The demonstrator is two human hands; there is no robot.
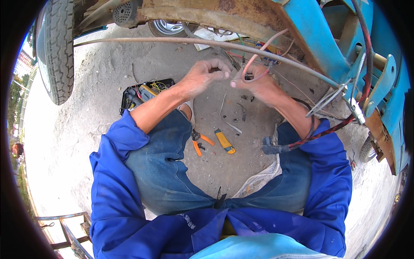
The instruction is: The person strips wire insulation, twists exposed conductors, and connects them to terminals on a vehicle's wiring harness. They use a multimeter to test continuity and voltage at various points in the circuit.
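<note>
Beside the pink cable [253, 57], left hand [203, 74] shows fingertips together, right hand [259, 86] closure I cannot tell — cable snagging could loosen any hold.

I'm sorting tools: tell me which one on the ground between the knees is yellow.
The knife-like tool on the right; the pliers to its left have two spread orange handles.

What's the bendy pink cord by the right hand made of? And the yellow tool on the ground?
The pink cord by the right hand looks like smooth plastic or rubber, since it curves without kinks; its core is hidden. The yellow tool is probably hard, fairly smooth plastic: bright colour, stiff-looking body.
</note>
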